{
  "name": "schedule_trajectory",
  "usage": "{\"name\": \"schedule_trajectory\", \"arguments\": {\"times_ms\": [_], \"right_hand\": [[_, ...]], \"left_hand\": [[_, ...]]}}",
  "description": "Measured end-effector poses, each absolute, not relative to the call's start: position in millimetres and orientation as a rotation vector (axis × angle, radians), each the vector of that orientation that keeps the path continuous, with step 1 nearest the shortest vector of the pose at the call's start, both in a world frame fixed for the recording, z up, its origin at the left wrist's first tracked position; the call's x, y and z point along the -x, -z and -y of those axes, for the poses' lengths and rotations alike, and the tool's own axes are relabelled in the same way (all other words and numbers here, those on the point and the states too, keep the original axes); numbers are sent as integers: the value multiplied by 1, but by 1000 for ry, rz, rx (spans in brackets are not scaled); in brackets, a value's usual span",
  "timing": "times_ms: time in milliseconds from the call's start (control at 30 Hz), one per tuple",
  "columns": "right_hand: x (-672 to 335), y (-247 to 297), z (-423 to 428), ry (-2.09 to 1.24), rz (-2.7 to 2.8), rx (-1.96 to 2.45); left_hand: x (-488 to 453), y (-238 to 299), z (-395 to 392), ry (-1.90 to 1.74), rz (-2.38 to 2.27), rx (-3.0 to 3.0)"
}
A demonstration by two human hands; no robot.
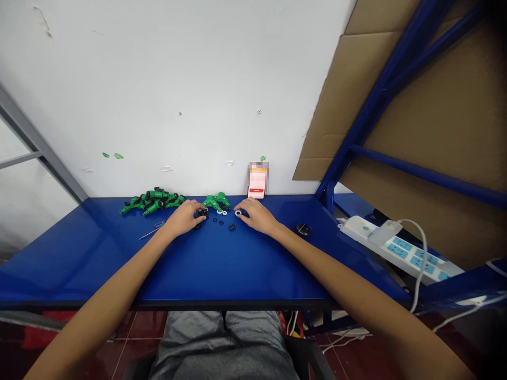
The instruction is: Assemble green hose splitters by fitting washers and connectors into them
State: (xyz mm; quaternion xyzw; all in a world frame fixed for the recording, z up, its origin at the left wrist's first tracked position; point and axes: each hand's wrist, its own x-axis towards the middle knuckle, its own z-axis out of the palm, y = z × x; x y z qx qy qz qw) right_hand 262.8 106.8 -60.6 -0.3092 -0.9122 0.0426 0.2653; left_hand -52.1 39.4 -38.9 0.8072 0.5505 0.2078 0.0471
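My left hand (184,217) rests on the blue table (222,264), its fingertips closed around a small black part (204,212). My right hand (255,215) lies palm down beside it, with its fingertips touching a white ring (238,213). Between the hands lie several small black and white rings (222,213) and a black piece (232,227). Just behind them sits a small green connector (216,201).
A pile of green and black connectors (152,201) lies at the back left, a thin screwdriver (152,230) before it. A black round cap (303,229) sits right of my right hand. A white power strip (396,245) lies on the right shelf. A small card (257,182) leans on the wall.
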Motion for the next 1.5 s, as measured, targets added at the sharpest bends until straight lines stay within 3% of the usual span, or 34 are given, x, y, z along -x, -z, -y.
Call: {"name": "schedule_trajectory", "arguments": {"times_ms": [467,733,1033,1500], "right_hand": [[-260,57,-106,-326,2395,825],[-254,55,-104,-798,2157,819],[-259,61,-104,-284,2384,865],[-256,60,-101,-209,2530,821]], "left_hand": [[48,34,-35,-764,-1574,-2388],[35,33,-28,-881,-1450,-2436],[35,34,-28,-895,-1394,-2486],[33,33,-26,-893,-1381,-2501]]}}
